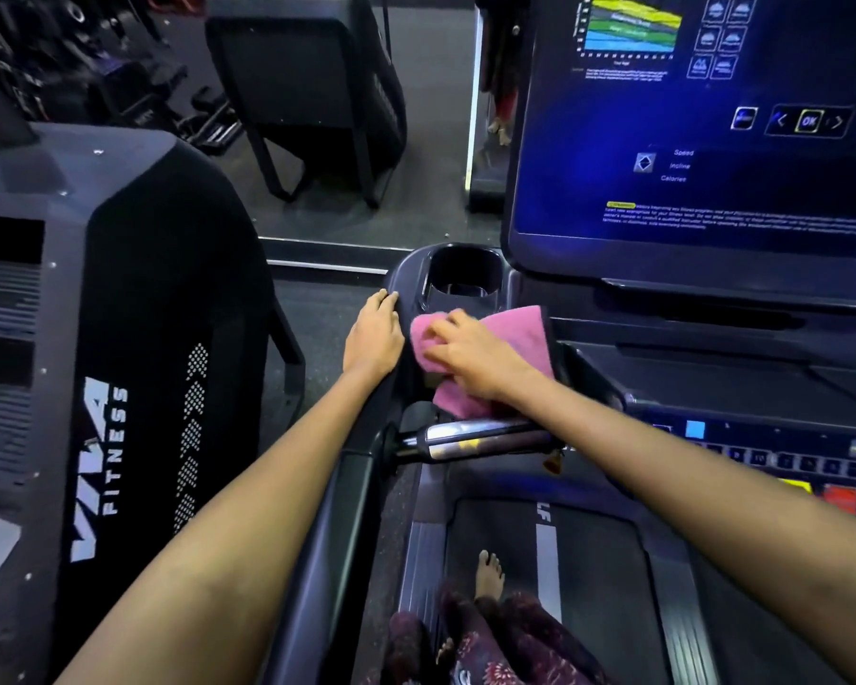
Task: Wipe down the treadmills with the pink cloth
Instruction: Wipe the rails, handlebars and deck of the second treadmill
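I stand on a black treadmill (589,575) facing its console. The pink cloth (520,333) lies bunched on the console's left tray, just below the round cup holder (463,271). My right hand (470,355) presses down on the cloth with the fingers curled over it. My left hand (374,336) rests flat on the left edge of the console, fingers together, holding nothing. A shiny metal handgrip bar (470,435) runs across just under my right wrist.
The lit blue touchscreen (702,131) rises at the upper right, with a button panel (782,462) lower right. A second black machine marked VIVA FITNESS (119,388) stands close on the left. A mirror wall (317,116) lies ahead. My bare foot (489,575) is on the belt.
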